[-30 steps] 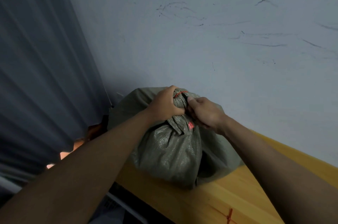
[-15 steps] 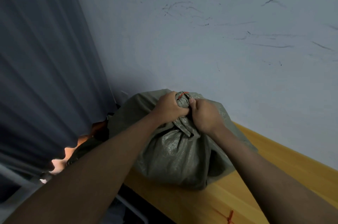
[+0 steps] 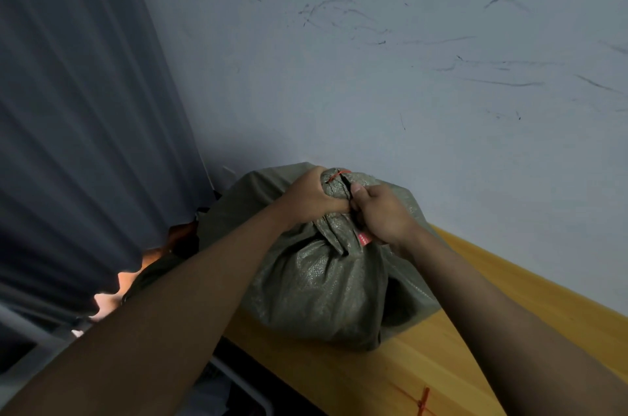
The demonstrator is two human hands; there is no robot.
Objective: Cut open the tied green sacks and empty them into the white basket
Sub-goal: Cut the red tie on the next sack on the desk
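A full green woven sack (image 3: 316,286) stands at the left end of a yellow wooden table (image 3: 475,330), against the wall. Its neck is gathered and bound with a thin red tie (image 3: 339,173). My left hand (image 3: 311,196) grips the gathered neck just below the tie. My right hand (image 3: 382,215) is curled round a small cutter. Its dark tip (image 3: 346,184) lies by my thumb against the neck near the tie, and its red end (image 3: 363,239) shows below my fist. No white basket is in view.
A grey curtain (image 3: 85,143) hangs on the left, and a scuffed pale wall (image 3: 407,75) rises behind the sack. A loose red tie (image 3: 421,402) lies on the table near me. Another dark green bundle (image 3: 153,274) sits below the table's left end, beside a white frame (image 3: 244,388).
My right hand has moved in against the sack's neck, thumb up beside the red tie. My left hand keeps its grip on the neck. The view has shifted slightly.
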